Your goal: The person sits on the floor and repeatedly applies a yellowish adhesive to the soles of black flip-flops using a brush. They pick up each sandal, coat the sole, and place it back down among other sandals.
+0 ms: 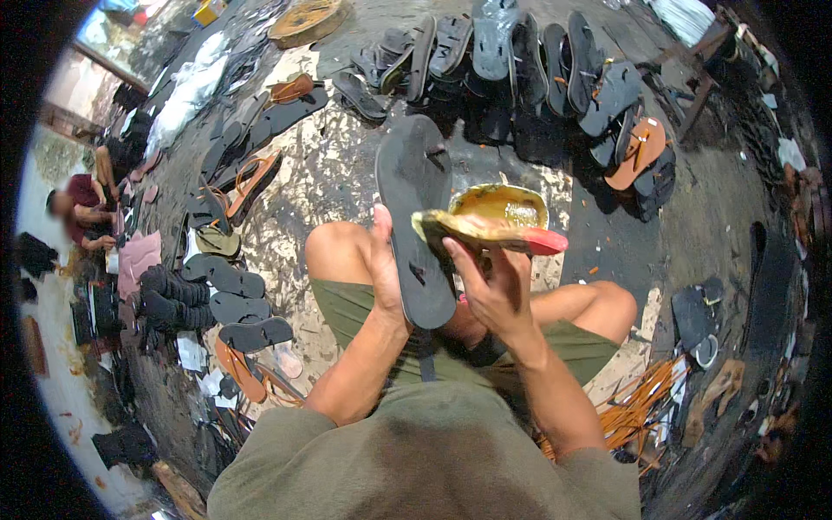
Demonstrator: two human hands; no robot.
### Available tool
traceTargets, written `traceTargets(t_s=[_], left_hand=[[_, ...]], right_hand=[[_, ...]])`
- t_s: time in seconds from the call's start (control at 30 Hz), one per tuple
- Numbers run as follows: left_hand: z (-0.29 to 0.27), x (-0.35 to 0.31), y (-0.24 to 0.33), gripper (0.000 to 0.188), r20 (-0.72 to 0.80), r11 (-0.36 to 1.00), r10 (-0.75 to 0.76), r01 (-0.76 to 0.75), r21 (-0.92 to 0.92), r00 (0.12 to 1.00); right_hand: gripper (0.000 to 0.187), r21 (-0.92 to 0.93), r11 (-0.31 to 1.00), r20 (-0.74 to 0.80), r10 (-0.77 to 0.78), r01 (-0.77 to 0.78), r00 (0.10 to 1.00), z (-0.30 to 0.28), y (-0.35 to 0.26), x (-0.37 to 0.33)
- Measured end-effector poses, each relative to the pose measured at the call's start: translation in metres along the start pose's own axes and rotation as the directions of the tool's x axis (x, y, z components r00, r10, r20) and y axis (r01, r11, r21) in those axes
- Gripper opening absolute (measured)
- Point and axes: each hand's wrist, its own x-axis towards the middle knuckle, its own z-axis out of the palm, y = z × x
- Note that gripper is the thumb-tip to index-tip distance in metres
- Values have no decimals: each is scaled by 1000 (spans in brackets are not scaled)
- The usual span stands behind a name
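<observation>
My left hand [386, 270] is closed on the edge of a dark grey sandal sole [414, 221], which stands up lengthwise in front of me. Slots show near the upper and lower ends of the sole. In my right hand [501, 290] is a flat, yellow-crusted tool with a red end [544, 241]; whether it is a brush or a spreader I cannot make out. Its pale end lies over the sole's right edge, and touching or apart cannot be told. Just beyond the tool is a bowl of yellowish glue [503, 204], its near side hidden by the tool.
Dark sandals [451, 52] line the far side. An orange sandal [640, 154] lies on a pile at right. More sandals [239, 308] lie at left, and orange strips [637, 403] at lower right. Another person [87, 204] sits at far left. A round wooden block [309, 22] stands at the back.
</observation>
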Motion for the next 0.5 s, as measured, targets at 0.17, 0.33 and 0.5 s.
traceTargets(t_s=[0.17, 0.33, 0.5], left_hand=[[-11, 8, 2, 70, -18, 989, -32, 29, -148, 999], [-5, 23, 30, 67, -5, 993, -115, 115, -35, 993], [6, 9, -7, 67, 163, 903, -306, 340, -263, 938]], right_hand=[[31, -73, 985, -85, -160, 154, 983, -1, 2, 23], [28, 245, 969, 148, -57, 19, 987, -2, -9, -27], [33, 121, 990, 238, -103, 76, 966, -10, 22, 28]])
